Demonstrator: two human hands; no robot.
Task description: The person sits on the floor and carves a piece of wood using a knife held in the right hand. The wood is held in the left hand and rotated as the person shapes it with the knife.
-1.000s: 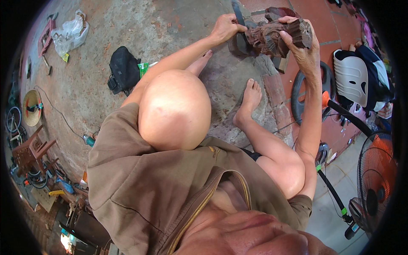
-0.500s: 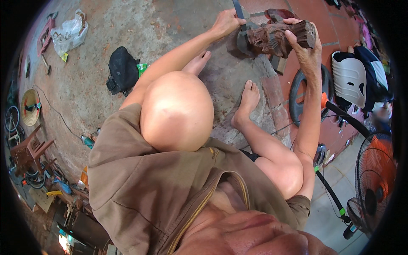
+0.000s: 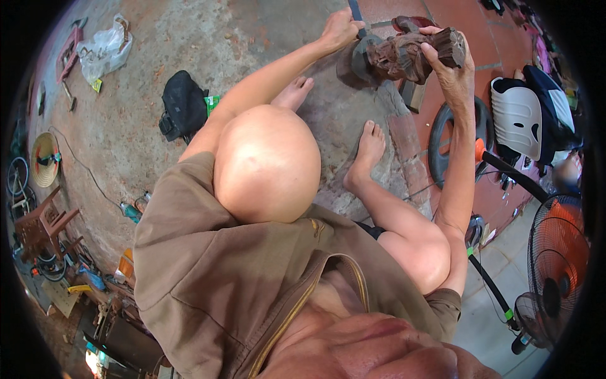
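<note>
My right hand (image 3: 451, 66) is closed around one end of a dark brown carved wooden figure (image 3: 398, 58), which lies on its side. Thumb and fingers wrap the ridged, flared end. My left hand (image 3: 342, 30) is closed on a narrow, flat dark grey strip (image 3: 356, 11) at the other end of the carving; whether it is a file or an abrasive strip I cannot tell. The strip's lower end reaches the carving's dark left end. Beneath that end is a dark block (image 3: 346, 71), partly covered by the figure. A reddish-brown piece (image 3: 410, 24) shows behind the carving.
My bare feet (image 3: 370, 144) flank the work area. On the right are a black steering-wheel-like ring (image 3: 437, 148), a white slotted plastic shell (image 3: 516, 120) and an orange-bladed fan (image 3: 558, 252). Leftward lie a black bag (image 3: 183, 104), a clear plastic bag (image 3: 106, 50) and a straw hat (image 3: 45, 159).
My left hand has shifted slightly up and right with the strip. The carving's ridged end and my right hand have moved a little left; my raised knee has moved slightly right.
</note>
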